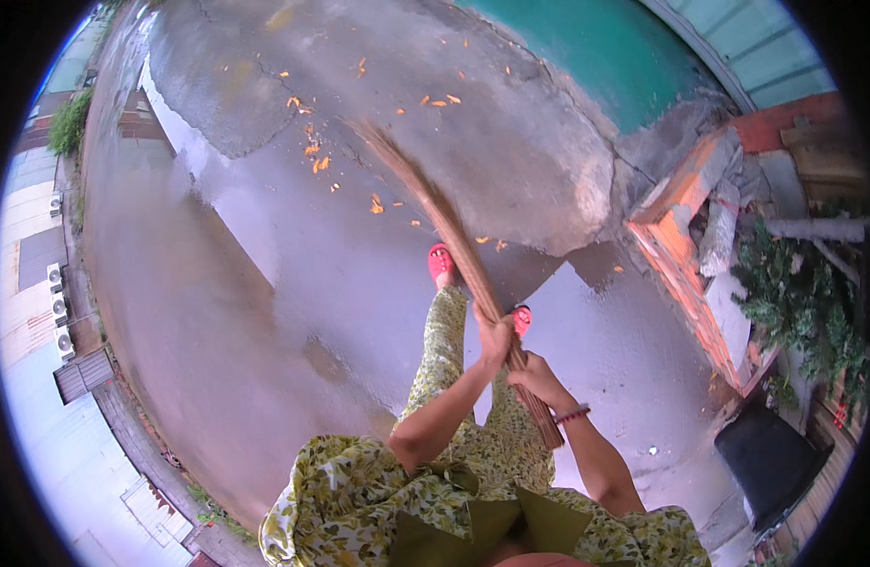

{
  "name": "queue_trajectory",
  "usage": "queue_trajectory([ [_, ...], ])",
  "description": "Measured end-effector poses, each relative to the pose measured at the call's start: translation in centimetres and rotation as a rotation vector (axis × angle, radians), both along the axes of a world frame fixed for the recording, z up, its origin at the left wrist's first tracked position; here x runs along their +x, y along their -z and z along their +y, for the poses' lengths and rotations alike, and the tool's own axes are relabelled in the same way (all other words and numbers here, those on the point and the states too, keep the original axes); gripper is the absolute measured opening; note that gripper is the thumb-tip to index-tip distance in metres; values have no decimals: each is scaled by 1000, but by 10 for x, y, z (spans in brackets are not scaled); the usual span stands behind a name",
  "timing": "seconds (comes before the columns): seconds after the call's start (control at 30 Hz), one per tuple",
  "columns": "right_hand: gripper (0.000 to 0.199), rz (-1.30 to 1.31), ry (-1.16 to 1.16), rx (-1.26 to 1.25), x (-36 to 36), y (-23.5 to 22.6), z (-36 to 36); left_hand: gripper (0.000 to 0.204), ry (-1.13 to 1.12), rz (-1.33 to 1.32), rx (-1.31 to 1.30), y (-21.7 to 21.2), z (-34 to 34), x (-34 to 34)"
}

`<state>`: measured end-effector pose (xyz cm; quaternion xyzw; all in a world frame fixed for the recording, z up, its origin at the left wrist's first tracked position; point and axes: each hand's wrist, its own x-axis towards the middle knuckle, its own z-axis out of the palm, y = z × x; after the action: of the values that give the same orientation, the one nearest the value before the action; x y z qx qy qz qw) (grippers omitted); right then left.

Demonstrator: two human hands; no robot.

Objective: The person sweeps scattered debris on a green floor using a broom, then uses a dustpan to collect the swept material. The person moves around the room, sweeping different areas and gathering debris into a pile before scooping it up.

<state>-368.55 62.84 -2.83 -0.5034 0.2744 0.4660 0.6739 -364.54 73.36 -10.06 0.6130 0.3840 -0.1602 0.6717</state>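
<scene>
A long brown broom [454, 236], made of bundled thin sticks, slants from my lap up and to the left. My left hand [494, 338] is closed round it in front of my legs. Further down, nearer the butt end, my right hand [539, 380] also grips it; a dark red bead bracelet [574, 414] circles that wrist. The broom's spread tip is blurred and lies over grey ground beside scattered orange-yellow leaves [376, 203]. Whether the tip touches the ground I cannot tell.
Wet concrete [359, 293] with shiny puddles surrounds my feet in red sandals [440, 262]. At the right stand an orange brick-edged planter [685, 222], a green shrub [794, 293] and a black object [767, 458]. A green painted patch [595, 57] lies far ahead; buildings line the left.
</scene>
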Motion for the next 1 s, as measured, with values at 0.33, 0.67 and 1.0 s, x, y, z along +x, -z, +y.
queue_trajectory([
  [0.33,22,-51,566,-279,120,11,6,72,480,167,-810,12,-71,189],
  [0.67,26,-43,-14,-123,287,78,103,20,-130,103,-667,100,80,275],
  [1.0,29,35,300,-117,209,-9,119,69,6,87,-768,-24,85,236],
])
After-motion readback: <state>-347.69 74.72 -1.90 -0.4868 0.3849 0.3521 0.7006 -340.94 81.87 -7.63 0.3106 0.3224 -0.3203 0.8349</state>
